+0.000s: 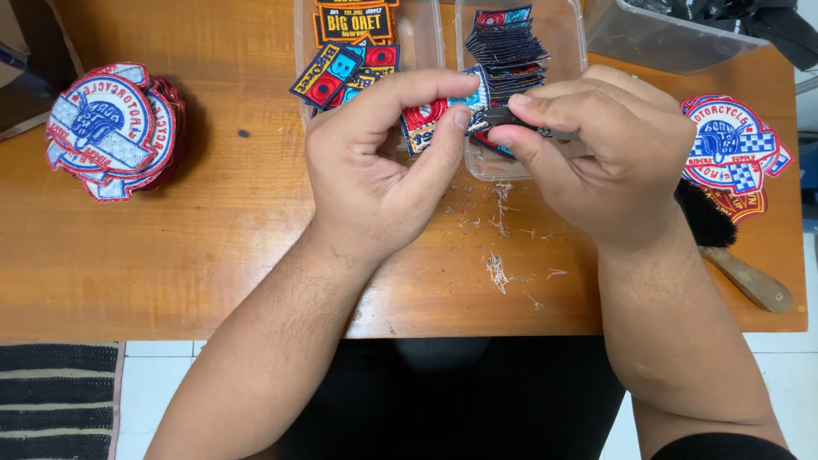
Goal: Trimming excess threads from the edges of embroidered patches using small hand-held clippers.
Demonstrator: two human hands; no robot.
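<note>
Two hands are working over the worktop [213, 255]: left hand [375, 162] is pinching a small embroidered patch [430, 115], right hand [605, 149] is closing on a trimming tool [554, 134]. Thread clippings [497, 268] are lying below; a trimmed stack [507, 47] is filling one clear tub [567, 34], so work appears part done.

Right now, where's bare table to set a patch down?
Bare wood lies between the round patch stack and the left hand, and along the near table edge. Crowded: tubs behind, thread clippings, brush beside the right hand.
</note>
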